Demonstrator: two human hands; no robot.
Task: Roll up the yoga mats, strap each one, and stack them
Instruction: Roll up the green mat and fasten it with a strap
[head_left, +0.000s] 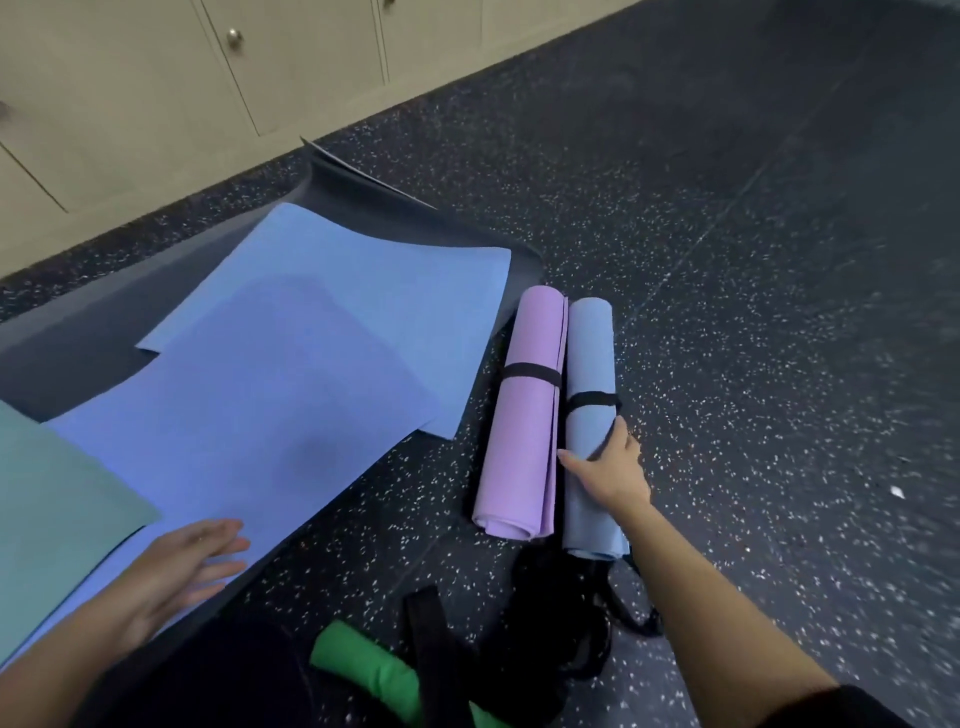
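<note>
Two rolled mats lie side by side on the floor, touching, their lengths running from 12 to 6 o'clock. The purple rolled mat is on the 9 o'clock side, bound by a black strap near its middle. The grey-blue rolled mat, at its 3 o'clock, has its own black band; the right hand grips it just below that band. At 9 o'clock of the pair, unrolled mats overlap. A light blue mat lies on a dark grey mat, a periwinkle mat lies over both, and a teal mat covers its 8 o'clock side. Loose black straps lie heaped at 6 o'clock of the rolls.
</note>
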